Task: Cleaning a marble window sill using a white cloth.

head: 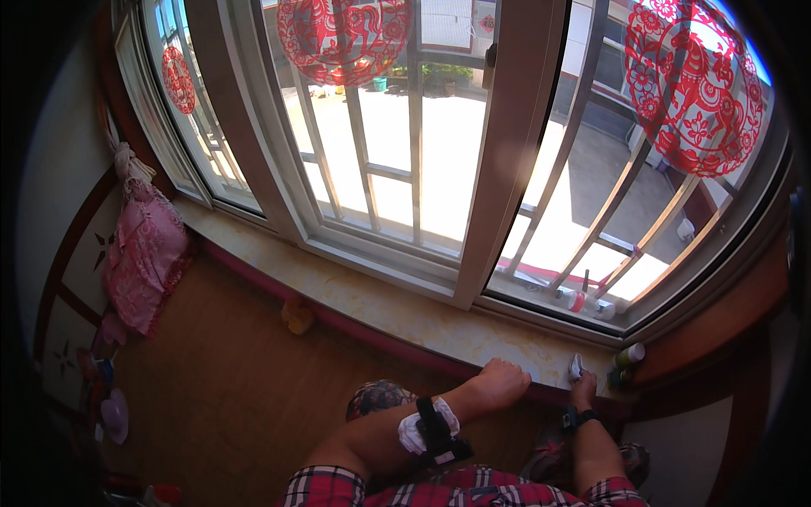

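Note:
My left hand (502, 385) is held as a loose fist at the front edge of the marbled window sill (393, 301); whether anything is inside it cannot be seen. A black strap over white padding is around that forearm. Farther right, my right hand (583, 385) grips a small white crumpled item (575, 367), maybe a cloth or tissue, over the right end of the sill. A black band with a small device is on the right wrist.
Two small containers (629, 356) stand at the sill's right end. Barred windows with red paper-cut horses (697, 95) rise behind the sill. A pink fringed cloth (146, 253) hangs at the left. A yellowish object (296, 316) lies below the sill, and a plastic bottle (581, 303) lies beyond the right pane.

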Motion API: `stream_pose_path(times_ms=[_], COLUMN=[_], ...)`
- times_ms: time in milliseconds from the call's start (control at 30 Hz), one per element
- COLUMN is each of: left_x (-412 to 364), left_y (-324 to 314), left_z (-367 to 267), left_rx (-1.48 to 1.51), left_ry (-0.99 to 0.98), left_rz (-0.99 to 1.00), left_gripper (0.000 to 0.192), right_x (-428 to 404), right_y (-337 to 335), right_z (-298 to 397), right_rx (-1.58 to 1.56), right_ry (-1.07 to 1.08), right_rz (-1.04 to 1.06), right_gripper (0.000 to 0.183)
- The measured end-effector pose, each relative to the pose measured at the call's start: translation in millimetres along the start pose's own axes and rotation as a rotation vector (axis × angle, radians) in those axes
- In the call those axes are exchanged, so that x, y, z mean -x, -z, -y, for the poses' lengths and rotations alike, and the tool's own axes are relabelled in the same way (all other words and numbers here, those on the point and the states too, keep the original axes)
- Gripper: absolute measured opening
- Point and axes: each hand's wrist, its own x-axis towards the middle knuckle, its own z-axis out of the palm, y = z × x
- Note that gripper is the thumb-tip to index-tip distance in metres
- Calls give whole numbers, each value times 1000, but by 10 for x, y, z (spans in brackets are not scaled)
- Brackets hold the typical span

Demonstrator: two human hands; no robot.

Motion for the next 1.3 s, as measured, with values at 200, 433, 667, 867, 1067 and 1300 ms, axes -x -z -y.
stream_pose_path(times_ms=[200,433,667,867,1067,1300], left_x=[26,-62,-12,-37,22,-51], left_y=[21,29,57,27,42,158], left_z=[-15,-32,-51,-38,5,-37], left_rx=[5,41,-39,-59,35,30], left_ry=[-25,-24,-3,20,-26,22], left_rz=[29,76,-6,-9,9,95], left_gripper=[15,15,19,18,14,20], right_x=[13,79,443,442,344,81], right_y=[-133,-680,-408,105,151,-84], right_z=[103,1140,2133,2186,1617,8], right_rx=[64,197,-33,-142,-123,78], right_ry=[-52,282,731,641,444,123], right_rz=[104,149,369,375,214,-31], right_gripper=[13,11,16,17,16,17])
